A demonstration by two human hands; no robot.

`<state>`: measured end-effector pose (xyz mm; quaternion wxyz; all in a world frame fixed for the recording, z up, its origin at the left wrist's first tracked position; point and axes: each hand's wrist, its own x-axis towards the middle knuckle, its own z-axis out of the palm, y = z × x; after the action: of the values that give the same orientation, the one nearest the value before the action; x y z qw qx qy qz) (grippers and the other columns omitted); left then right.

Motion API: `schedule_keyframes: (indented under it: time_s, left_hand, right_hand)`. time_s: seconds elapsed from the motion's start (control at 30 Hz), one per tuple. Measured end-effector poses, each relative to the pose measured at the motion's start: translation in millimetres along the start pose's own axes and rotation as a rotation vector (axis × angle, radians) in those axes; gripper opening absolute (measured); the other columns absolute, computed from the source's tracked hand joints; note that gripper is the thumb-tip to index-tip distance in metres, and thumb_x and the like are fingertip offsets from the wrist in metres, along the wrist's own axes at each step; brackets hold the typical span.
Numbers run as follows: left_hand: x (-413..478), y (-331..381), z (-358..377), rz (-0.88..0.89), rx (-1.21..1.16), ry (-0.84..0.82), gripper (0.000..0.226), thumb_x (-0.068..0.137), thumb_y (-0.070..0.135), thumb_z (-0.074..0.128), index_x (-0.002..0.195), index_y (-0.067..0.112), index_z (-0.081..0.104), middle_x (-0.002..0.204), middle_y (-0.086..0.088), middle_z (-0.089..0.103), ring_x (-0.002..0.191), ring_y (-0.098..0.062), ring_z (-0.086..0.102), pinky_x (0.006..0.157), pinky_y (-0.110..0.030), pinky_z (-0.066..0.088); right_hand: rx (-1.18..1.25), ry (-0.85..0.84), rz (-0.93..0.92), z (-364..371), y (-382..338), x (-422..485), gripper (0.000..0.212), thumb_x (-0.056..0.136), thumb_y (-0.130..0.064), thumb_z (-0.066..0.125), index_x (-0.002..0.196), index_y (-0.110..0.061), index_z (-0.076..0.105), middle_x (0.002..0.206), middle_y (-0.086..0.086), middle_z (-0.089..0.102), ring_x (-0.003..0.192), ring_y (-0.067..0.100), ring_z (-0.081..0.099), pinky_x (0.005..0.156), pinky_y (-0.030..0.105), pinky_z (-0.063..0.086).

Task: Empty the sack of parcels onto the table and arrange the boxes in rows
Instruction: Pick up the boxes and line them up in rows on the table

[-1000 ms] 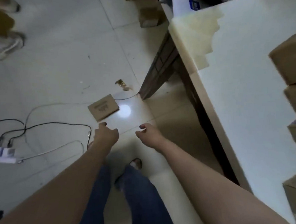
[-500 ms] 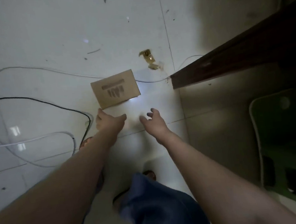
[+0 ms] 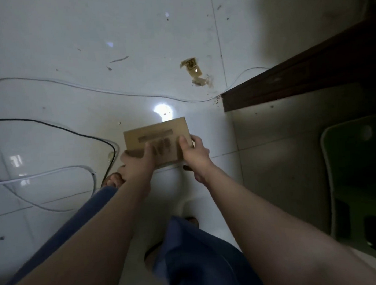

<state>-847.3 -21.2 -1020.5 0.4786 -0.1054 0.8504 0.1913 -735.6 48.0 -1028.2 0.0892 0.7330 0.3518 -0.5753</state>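
Blurred print on the box [image 3: 160, 130], near corners behind left hand [image 3: 138, 165] and right hand [image 3: 194, 157]

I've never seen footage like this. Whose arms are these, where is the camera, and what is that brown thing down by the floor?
There is no machine here. A person wears a wide-angle camera on the head, so you look down along their own two bare arms to a pale tiled floor. The left hand and the right hand both grip a small cardboard box, thumbs on top. Whether it has left the floor is hard to tell. On the tiles lie white cables, a black cable and a torn scrap of tape. The dark wood on the right is probably part of the table. Nearest the camera are the person's blue trousers and a sandalled foot.
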Motion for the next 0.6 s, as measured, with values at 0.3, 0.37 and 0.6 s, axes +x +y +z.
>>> schedule_keyframes:
  time_s: [0.3,0.37,0.6]
  left_hand:
    - [-200.0,70.2,-99.8,0.051,-0.325,0.033,0.08,0.093,0.066,0.039,0.137,0.0,0.037,0.134,-0.022,0.051,0.12,-0.039,0.053,0.103,-0.049,0.043]
    - [-246.7,91.7,-126.8,0.107,-0.377,0.008,0.087,0.09,0.073,0.031,0.135,-0.001,0.041,0.131,-0.023,0.054,0.116,-0.042,0.055,0.1,-0.053,0.045]
    - [-410.7,167.8,-192.8,0.476,-0.434,-0.099,0.084,0.081,0.08,0.029,0.131,0.017,0.055,0.127,-0.007,0.059,0.114,-0.03,0.057,0.1,-0.043,0.046]
  right_hand:
    - [0.287,0.115,-0.241,-96.3,-61.5,-229.2,0.037,0.097,-0.048,0.048,0.126,-0.025,0.046,0.124,-0.004,0.055,0.111,0.014,0.056,0.104,0.039,0.047]
    - [0.329,0.143,-0.316,-124.5,-87.0,-284.9,0.029,0.097,-0.05,0.046,0.116,-0.027,0.05,0.123,-0.003,0.057,0.11,0.011,0.055,0.102,0.031,0.045]
    - [0.49,0.273,-0.513,-212.4,-139.5,-460.9,0.032,0.1,-0.048,0.042,0.113,-0.02,0.051,0.121,0.002,0.056,0.101,0.01,0.054,0.087,0.025,0.04]
